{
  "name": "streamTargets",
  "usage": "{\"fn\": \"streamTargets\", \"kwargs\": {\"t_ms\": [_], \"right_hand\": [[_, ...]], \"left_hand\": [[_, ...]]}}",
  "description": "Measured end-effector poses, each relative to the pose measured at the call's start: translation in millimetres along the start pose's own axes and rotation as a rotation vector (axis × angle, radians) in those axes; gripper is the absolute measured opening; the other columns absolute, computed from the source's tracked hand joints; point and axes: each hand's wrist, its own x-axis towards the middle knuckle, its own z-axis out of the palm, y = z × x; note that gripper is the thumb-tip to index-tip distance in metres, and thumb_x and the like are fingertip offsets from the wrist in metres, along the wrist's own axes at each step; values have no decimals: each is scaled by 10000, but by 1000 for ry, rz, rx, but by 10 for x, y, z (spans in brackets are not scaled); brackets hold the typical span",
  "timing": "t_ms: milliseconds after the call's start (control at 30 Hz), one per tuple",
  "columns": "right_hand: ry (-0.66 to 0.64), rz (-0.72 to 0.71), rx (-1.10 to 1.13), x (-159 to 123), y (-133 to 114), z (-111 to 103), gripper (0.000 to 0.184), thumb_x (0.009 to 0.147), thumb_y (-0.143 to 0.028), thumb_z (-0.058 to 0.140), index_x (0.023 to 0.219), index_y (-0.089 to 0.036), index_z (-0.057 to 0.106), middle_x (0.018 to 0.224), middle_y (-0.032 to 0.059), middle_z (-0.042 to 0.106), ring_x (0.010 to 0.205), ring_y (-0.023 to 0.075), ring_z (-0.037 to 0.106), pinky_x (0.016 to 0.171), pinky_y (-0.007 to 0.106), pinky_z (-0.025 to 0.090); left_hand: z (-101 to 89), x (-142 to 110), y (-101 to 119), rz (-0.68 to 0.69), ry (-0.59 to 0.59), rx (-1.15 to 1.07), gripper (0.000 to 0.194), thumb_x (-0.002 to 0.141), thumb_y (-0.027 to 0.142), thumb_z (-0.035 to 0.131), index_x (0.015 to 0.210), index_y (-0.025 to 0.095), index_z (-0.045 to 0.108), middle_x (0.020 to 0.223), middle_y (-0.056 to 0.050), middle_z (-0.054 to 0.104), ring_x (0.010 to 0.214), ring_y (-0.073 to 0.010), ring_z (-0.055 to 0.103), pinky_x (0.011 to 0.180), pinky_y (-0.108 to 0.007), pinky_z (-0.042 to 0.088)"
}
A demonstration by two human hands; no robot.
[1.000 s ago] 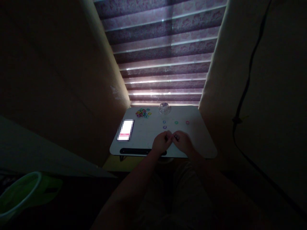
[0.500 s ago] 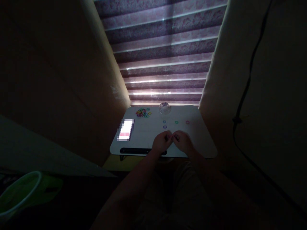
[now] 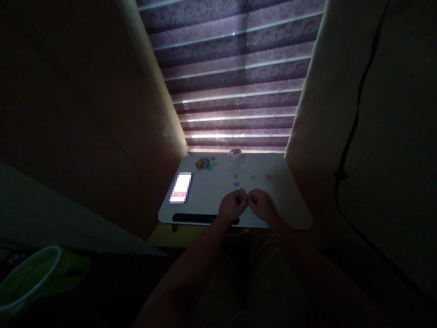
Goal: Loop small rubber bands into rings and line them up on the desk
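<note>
My left hand and my right hand meet fingertip to fingertip over the front of a small white table. Both are closed in a pinch; whatever lies between the fingers is too small and dark to make out. Just beyond them lie separate small rings: a blue ring, a purple ring, a green ring and a pink ring. Toward the back left is a pile of colourful rings. A clear rounded container stands at the back edge.
A phone with a lit screen lies at the table's left. Along the front edge runs a black slot. Behind is a pleated blind; a dark cable hangs at right. A green basket stands low at left.
The view has shifted slightly, so everything sits a little lower and further right. My hands stay together in nearly the same pose; the rings on the table have not moved.
</note>
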Motion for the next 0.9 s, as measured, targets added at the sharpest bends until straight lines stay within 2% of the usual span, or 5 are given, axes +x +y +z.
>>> {"fn": "streamTargets", "kwargs": {"t_ms": [300, 500, 900], "right_hand": [[13, -23, 22, -8, 11, 10, 96, 820, -204, 535, 752, -200, 604, 724, 25, 594, 680, 154, 529, 639, 268, 381], [29, -27, 17, -12, -6, 9, 131, 846, -259, 544, 743, -204, 604, 717, 27, 590, 666, 156, 527, 634, 271, 385], [16, -32, 2, -9, -27, -15, 115, 838, -255, 548, 754, -199, 605, 709, 23, 584, 666, 153, 524, 638, 267, 383]], "left_hand": [[-12, -19, 16, 30, 8, -19, 228, 854, 396, 552, 775, 183, 569, 719, 4, 607, 649, -118, 521, 606, -237, 374], [-25, -18, 27, 28, 37, -71, 222, 867, 380, 536, 770, 182, 562, 736, -1, 605, 673, -117, 530, 630, -234, 398], [-14, -23, 3, -18, 28, -48, 229, 868, 416, 531, 815, 194, 546, 708, 17, 591, 629, -116, 516, 583, -230, 357]]}}
